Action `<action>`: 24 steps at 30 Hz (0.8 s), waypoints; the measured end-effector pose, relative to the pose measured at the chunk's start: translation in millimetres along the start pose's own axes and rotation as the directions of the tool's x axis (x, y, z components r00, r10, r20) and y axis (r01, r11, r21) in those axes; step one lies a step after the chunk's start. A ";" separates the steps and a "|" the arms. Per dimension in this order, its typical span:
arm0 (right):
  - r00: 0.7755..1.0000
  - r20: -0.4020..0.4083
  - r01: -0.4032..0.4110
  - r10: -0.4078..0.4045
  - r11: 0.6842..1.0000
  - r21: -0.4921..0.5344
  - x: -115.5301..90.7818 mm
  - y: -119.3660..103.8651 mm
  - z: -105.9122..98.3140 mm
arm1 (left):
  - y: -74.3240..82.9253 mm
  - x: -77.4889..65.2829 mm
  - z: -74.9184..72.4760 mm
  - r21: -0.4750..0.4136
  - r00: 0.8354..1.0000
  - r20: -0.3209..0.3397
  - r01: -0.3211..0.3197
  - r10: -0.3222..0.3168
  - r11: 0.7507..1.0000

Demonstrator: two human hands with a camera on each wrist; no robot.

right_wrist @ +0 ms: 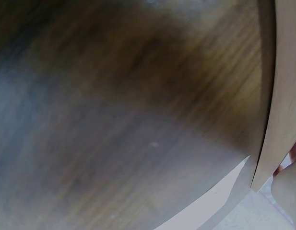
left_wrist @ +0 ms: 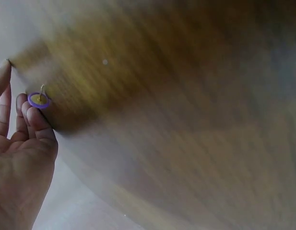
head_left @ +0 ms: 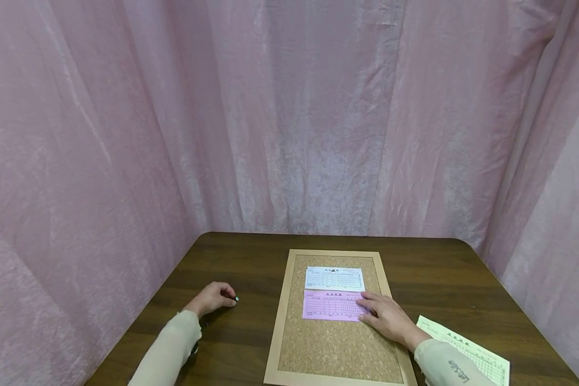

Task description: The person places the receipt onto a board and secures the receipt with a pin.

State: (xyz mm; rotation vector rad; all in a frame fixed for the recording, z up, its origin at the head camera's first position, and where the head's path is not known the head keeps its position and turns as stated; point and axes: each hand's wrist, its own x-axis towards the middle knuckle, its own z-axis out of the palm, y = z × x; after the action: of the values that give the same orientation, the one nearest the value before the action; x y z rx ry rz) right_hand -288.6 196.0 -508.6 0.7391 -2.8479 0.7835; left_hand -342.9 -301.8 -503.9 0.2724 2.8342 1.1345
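Nearest me, the green slip (head_left: 470, 349) lies slantwise on the table (head_left: 241, 343), partly hidden under my right sleeve (head_left: 451, 362); drawing that arm back could drag the paper if the cloth catches it. My right hand (head_left: 388, 317) is flat and loose, fingers extended over the right end of the pink slip (head_left: 329, 306) on the cork board (head_left: 340, 348). I see no pin through that slip, so a sideways push from those fingers could skew it. Off to the board's left, my left hand (head_left: 213, 298) curls its fingers about a purple-rimmed tack (left_wrist: 38, 100); I can't tell how firmly. Its point sticks out, so a careless squeeze could prick me, and a slack one could drop it. Farthest, the pale blue slip (head_left: 335, 280) sits just above the pink; a bump there might overlap them.
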 end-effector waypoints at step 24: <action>1.000 -0.008 -0.011 0.011 1.000 0.005 0.3 0.9 1.1 | -3.8 5.9 3.0 0.063 1.000 0.006 0.003 -0.003 0.998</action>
State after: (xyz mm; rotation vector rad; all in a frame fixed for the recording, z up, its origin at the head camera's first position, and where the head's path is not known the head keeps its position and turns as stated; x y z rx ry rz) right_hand -289.2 196.0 -510.0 0.7192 -2.8465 0.7929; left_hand -348.7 -301.3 -508.7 0.2753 2.8672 1.0431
